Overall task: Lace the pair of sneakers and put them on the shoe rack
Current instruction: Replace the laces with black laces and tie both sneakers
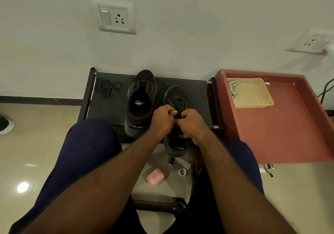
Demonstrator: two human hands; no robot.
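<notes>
Head cam, hands [161,120] [192,123] prob. pinching lace [179,105], on sneaker [175,94]

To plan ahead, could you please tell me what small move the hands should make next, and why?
Probably draw the lace snug and tie it: the left hand and right hand both pinch it at the top of the right sneaker, whose front looks laced; the other sneaker is unlaced.

The left hand [160,120] and right hand [192,123] cover the laced sneaker [176,96] at its collar, so where the lace [179,105] ends inside their grip is hidden. A black-and-white shoe [6,124] is cut off by the left edge. The wall socket [310,43] at far right is blurred.
</notes>
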